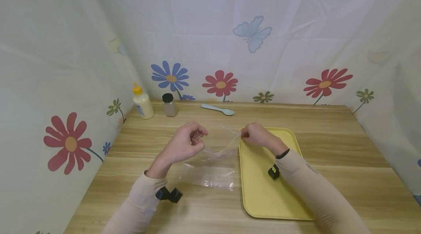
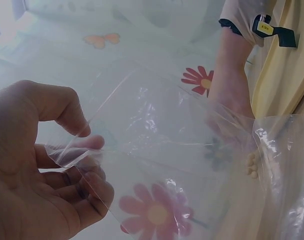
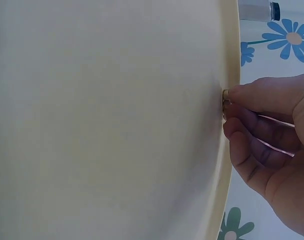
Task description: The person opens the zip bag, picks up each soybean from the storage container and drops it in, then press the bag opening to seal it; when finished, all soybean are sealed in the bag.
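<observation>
A clear plastic bag [image 1: 210, 178] hangs between both hands over the table, its mouth spread. My left hand [image 1: 184, 144] holds one side of the mouth, with the film between thumb and curled fingers in the left wrist view. At the other side, my right hand [image 1: 261, 137] pinches the bag's edge over the yellow tray's [image 1: 268, 197] left rim. Small beige round pieces [image 2: 252, 166] show through the film near the right fingertips in the left wrist view. Something small and beige [image 3: 225, 95] also shows at the right fingertips in the right wrist view.
Along the back stand a cream bottle with a yellow cap [image 1: 143, 105] and a black-lidded jar [image 1: 169, 107]. A pale blue spoon [image 1: 217, 109] lies right of them. White flowered sheets [image 1: 204, 18] hang behind and beside the wooden table [image 1: 348, 175].
</observation>
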`<state>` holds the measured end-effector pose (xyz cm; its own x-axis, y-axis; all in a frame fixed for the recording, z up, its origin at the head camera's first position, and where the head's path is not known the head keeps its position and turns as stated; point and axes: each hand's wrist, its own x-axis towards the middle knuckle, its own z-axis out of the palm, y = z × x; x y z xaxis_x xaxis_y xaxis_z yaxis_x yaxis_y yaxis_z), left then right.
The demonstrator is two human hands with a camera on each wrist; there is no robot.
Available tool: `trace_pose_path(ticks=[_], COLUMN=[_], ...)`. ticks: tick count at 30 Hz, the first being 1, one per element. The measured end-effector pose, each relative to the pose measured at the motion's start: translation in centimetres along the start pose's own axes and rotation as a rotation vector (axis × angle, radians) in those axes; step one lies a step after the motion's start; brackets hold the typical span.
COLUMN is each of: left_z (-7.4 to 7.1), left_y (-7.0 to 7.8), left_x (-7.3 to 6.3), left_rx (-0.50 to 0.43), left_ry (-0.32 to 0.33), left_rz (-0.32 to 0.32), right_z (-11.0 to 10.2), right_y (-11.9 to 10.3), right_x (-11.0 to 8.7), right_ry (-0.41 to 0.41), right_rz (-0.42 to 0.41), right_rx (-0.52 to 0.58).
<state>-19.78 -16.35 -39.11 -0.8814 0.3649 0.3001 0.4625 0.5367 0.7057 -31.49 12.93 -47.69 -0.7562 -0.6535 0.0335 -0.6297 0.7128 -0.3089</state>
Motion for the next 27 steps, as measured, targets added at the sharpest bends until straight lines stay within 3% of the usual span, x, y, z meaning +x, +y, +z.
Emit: trace_pose_path(ticks=[6, 14, 27], left_z=[-0.08, -0.09, -0.02], left_y=[0.04, -0.06, -0.19], left_x=[-0.05, -0.05, -0.06], left_rx=[0.0, 0.004, 0.007], left_ry=[0.003, -0.003, -0.001], left_rz=[0.007, 0.003, 0.01], right_z=[-0.07, -0.02, -0.07], right_y=[-0.14, -0.13, -0.26], right_x=[0.27, 0.5, 0.18], right_ry=[0.007, -0.048, -0.023], right_rz=[0.006, 0.045, 0.023], right_rx=[0.001, 0.015, 0.032])
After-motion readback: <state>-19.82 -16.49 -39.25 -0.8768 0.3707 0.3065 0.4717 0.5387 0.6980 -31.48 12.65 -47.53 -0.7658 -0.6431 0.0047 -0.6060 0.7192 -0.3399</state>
